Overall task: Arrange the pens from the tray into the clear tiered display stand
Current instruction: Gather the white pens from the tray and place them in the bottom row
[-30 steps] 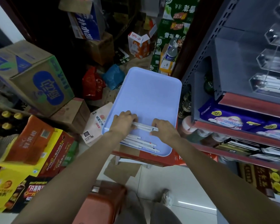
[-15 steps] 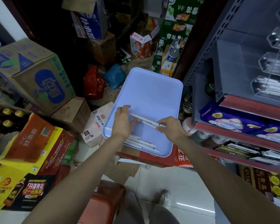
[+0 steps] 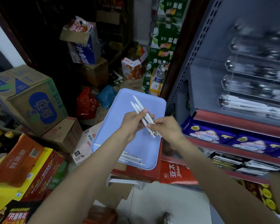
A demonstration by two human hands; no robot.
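A light blue tray [image 3: 145, 147] sits on a red carton in front of me. Above its middle, both hands hold a small bunch of white pens [image 3: 138, 106] pointing up and away to the left. My left hand [image 3: 132, 121] grips the bunch around its middle. My right hand [image 3: 166, 126] pinches the lower ends. Several more white pens [image 3: 132, 159] lie at the tray's near edge, partly hidden by my left forearm. The clear tiered display stand [image 3: 255, 88] stands on the grey shelf at the right; its lowest tier holds white pens.
Cardboard cartons [image 3: 29, 101] and drink packs crowd the floor at left and behind the tray. A red carton [image 3: 176, 173] carries the tray. Purple packets [image 3: 233, 138] lie on the red-edged shelf under the stand. Pale tiled floor shows below between my arms.
Both hands have lifted the bunch of pens off the tray and swung it from lying flat to pointing up and away. My view has turned slightly toward the shelf.
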